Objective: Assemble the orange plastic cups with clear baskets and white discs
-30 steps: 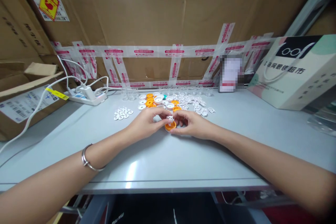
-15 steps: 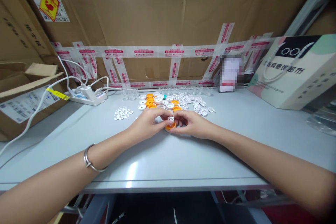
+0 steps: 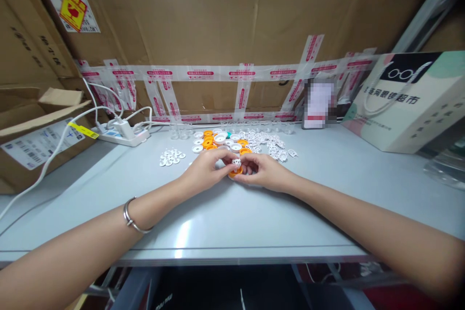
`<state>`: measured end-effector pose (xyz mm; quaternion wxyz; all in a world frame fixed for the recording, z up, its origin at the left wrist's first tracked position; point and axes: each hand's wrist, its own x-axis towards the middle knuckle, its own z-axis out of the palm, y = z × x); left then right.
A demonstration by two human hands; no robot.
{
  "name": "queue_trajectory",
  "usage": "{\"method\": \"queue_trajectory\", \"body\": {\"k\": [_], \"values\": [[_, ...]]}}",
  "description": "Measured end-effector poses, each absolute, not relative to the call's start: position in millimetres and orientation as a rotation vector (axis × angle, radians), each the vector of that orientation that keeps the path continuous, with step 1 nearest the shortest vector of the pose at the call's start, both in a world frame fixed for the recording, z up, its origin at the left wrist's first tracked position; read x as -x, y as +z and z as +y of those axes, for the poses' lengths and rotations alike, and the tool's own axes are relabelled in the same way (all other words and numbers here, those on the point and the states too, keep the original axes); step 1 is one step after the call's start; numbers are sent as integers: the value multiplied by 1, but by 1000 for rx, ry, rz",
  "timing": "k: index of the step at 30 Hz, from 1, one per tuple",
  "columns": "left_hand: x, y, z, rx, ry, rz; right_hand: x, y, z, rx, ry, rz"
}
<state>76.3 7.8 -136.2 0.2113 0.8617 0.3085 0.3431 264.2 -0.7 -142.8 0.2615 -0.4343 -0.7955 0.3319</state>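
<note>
My left hand (image 3: pixel 209 168) pinches a small white openwork plastic piece (image 3: pixel 237 162) between thumb and fingers. Right under it is an orange round plastic cap (image 3: pixel 236 172), which my right hand (image 3: pixel 264 172) grips at the side. The white piece stands over the cap's opening; whether it is seated inside I cannot tell. Just beyond my hands lies a cluster of orange caps (image 3: pixel 208 143) and white caps (image 3: pixel 236 147). Flat white openwork pieces (image 3: pixel 274 145) are heaped to its right, and small white discs with stems (image 3: pixel 171 157) are grouped to the left.
Several clear cups (image 3: pixel 180 131) stand along the back. A power strip (image 3: pixel 127 136) with white cables and an open cardboard box (image 3: pixel 39 140) are at left. A phone (image 3: pixel 318 104) leans at the back right, near a paper bag (image 3: pixel 407 101). A large carton (image 3: pixel 218 19) walls the back.
The white piece sits slightly lower over the orange cap than before. Both hands stay at nearly the same spot, and the view has shifted slightly.
</note>
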Motion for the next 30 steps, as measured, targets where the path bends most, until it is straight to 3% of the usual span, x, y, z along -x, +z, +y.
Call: {"method": "queue_trajectory", "body": {"k": [30], "values": [[-78,-143,26,-2220,1030,943,-260,-146,13,1158,904,-2101]]}}
